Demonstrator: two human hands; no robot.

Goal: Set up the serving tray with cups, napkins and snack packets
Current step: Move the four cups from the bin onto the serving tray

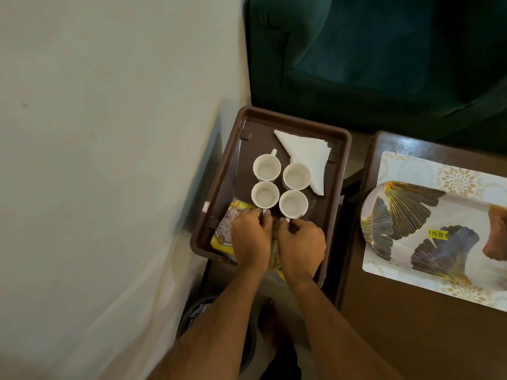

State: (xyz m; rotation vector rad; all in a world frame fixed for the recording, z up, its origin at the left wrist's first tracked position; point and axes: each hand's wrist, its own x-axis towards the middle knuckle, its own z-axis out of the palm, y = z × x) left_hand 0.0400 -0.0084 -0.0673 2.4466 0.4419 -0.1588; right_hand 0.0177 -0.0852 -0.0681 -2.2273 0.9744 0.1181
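A brown serving tray [340,141] holds several white cups in a square, among them a near left cup [265,195] and a near right cup [293,204]. A stack of white napkins [307,157] folded into a triangle lies at the tray's far right. A yellow snack packet [229,223] lies at the tray's near left, partly under my hands. My left hand [251,237] pinches the handle of the near left cup. My right hand [301,245] pinches the handle of the near right cup.
A white wall [109,133] rises close on the left. A dark green sofa [384,56] stands behind the tray. To the right, a brown table [397,325] carries a patterned tray [428,215] with leaf designs and a yellow price sticker.
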